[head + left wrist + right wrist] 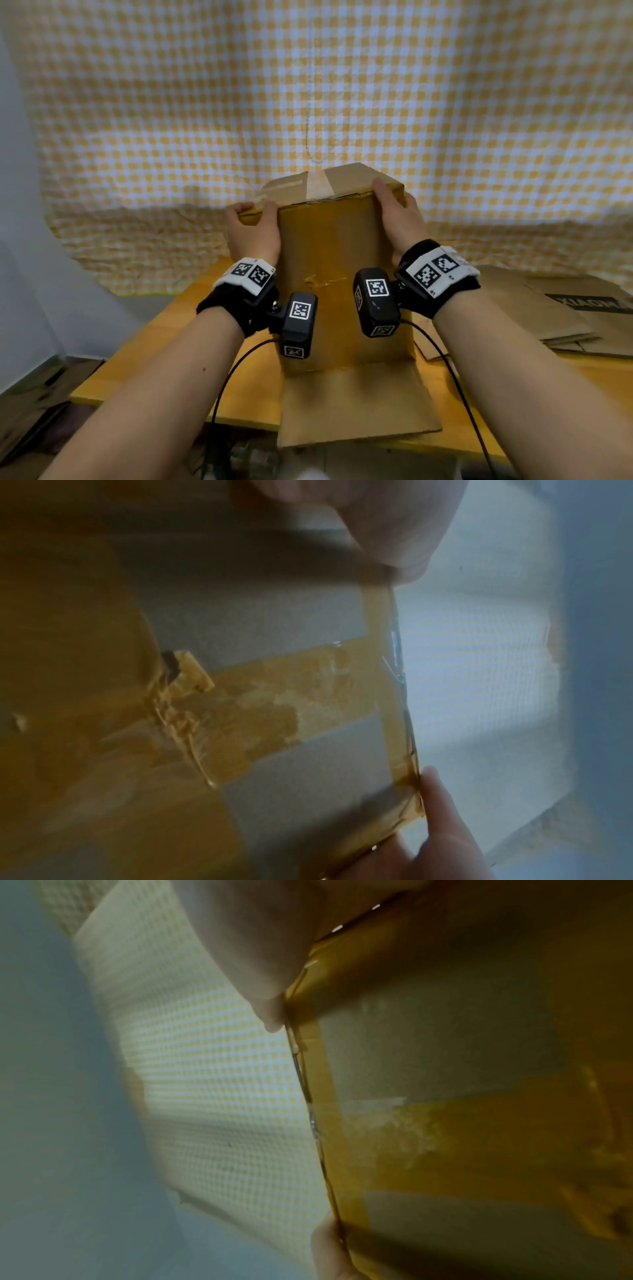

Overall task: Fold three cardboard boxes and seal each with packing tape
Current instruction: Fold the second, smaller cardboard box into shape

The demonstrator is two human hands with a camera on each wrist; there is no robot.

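**Upright cardboard box held at its top edge by both hands**

Behind the scene, a yellow-and-white checked cloth [342, 102] is hung as a backdrop, and a wooden table [144, 370] is seen below it. A tall cardboard box [342, 260] is stood on end at the table's near edge, with one bottom flap [356, 404] laid out flat toward the viewer, beyond the table edge. The box's top face is closed, and a strip of pale tape [318, 186] is run across its seam. Brown packing tape [274, 704] is seen on the near face in the left wrist view, partly wrinkled and torn. The left hand [251, 233] is curled over the top left corner, fingers wrapped onto the top and thumb on the near face. The right hand [397, 216] is clasped round the top right corner in the same manner, thumb along the upper edge. Flattened cardboard sheets [548, 308] with dark lettering are stacked on the table to the right, well apart from the box.
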